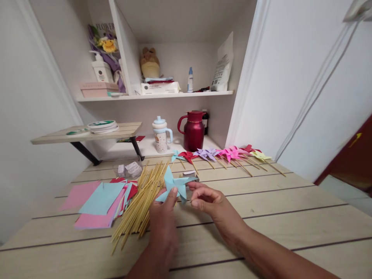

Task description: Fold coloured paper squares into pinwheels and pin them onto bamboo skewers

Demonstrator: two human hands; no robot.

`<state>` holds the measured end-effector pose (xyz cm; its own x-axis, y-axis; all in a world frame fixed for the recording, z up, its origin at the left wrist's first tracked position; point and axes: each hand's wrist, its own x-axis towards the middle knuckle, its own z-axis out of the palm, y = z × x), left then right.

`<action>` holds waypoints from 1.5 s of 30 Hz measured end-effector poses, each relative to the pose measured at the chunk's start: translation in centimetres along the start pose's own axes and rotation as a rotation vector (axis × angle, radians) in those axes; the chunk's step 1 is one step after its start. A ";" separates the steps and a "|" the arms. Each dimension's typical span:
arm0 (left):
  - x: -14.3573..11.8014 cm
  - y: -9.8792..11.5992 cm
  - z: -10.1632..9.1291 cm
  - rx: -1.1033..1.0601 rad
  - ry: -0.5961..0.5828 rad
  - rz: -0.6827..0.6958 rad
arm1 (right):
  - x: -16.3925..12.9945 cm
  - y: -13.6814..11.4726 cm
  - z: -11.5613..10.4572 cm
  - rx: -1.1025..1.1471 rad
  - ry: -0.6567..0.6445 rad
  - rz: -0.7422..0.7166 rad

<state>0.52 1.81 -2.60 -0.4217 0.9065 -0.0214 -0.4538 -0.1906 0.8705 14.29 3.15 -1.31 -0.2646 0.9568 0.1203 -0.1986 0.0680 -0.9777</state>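
White walls close around the pale wooden surface (290, 209) we work at, with a shelf (154, 95) above its far end. We take the bundle of bamboo sticks (142, 201) as our landmark. Left of the sticks lies a loose stack of pink, light blue and red paper squares (99, 203). Beyond the sticks, toward the wall, sits a small clear box of white bits (128, 169). Just right of the sticks, our left hand (164, 215) pinches the lower edge of a light blue paper pinwheel (174, 185), thumb up on the paper. Our right hand (209, 201) is right of that, fingers curled narrow and the fingertips at the pinwheel's right blade, seemingly gripping it; the pinwheel is held just above the surface between both hands. Behind the sticks and further right, a row of finished pinwheels (229, 154) on sticks lies along the far edge, blue, red, purple, pink and yellow. Behind that row stand a white cup with a blue lid (161, 135) and a dark red jug (194, 131).
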 end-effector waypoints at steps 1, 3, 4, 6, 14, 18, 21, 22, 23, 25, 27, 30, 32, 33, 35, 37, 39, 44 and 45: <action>-0.1 -0.1 0.0 0.002 -0.020 -0.006 | 0.0 0.0 0.1 -0.009 -0.007 -0.020; -0.3 -0.1 0.2 0.003 -0.060 -0.017 | 0.0 0.0 0.1 -0.023 -0.020 -0.051; -0.5 -0.1 0.3 0.004 -0.075 -0.020 | 0.0 0.0 0.0 -0.027 -0.028 -0.056; -0.7 -0.2 0.4 0.009 -0.094 -0.024 | 0.0 -0.1 -0.1 -0.033 -0.041 -0.055; -1.5 0.3 1.0 0.140 -0.125 0.015 | 0.1 -0.1 -0.4 -0.081 -0.034 -0.102; -1.8 0.7 1.3 0.190 -0.134 0.005 | -0.1 -0.2 -0.5 -0.160 -0.026 -0.137; -1.9 0.7 1.3 0.194 -0.119 -0.009 | -0.1 -0.3 -0.4 -0.146 -0.035 -0.129; -1.9 0.7 1.3 0.198 -0.110 -0.007 | -0.1 -0.4 -0.4 -0.134 -0.036 -0.126; -1.9 0.7 1.3 0.200 -0.102 -0.007 | -0.1 -0.4 -0.4 -0.123 -0.037 -0.124; -1.9 0.7 1.3 0.201 -0.089 -0.019 | -0.1 -0.4 -0.4 -0.112 -0.037 -0.119; -1.9 0.7 1.3 0.196 -0.074 -0.030 | -0.1 -0.3 -0.4 -0.117 -0.036 -0.115; -1.9 0.7 1.3 0.187 -0.078 -0.024 | -0.2 -0.4 -0.4 -0.139 -0.027 -0.118; -1.9 0.7 1.3 0.191 -0.079 -0.021 | -0.2 -0.4 -0.4 -0.153 -0.023 -0.127; -1.9 0.7 1.3 0.196 -0.075 -0.026 | -0.2 -0.4 -0.4 -0.160 -0.020 -0.132; -1.9 0.7 1.2 0.211 -0.058 -0.035 | -0.2 -0.5 -0.4 -0.174 -0.019 -0.138; -1.9 0.7 1.2 0.222 -0.050 -0.035 | -0.2 -0.5 -0.4 -0.182 -0.018 -0.140; -1.9 0.8 1.2 0.232 -0.055 -0.031 | -0.2 -0.6 -0.4 -0.191 -0.020 -0.141; -1.7 0.8 1.2 0.227 -0.087 -0.033 | -0.4 -0.9 -0.4 -0.205 -0.041 -0.136; -1.7 0.8 1.3 0.211 -0.087 -0.038 | -0.4 -0.9 -0.4 -0.208 -0.043 -0.138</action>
<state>1.87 0.58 -1.26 -0.3342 0.9422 -0.0222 -0.2905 -0.0806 0.9535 14.93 2.76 -0.52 -0.2891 0.9218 0.2581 -0.0381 0.2583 -0.9653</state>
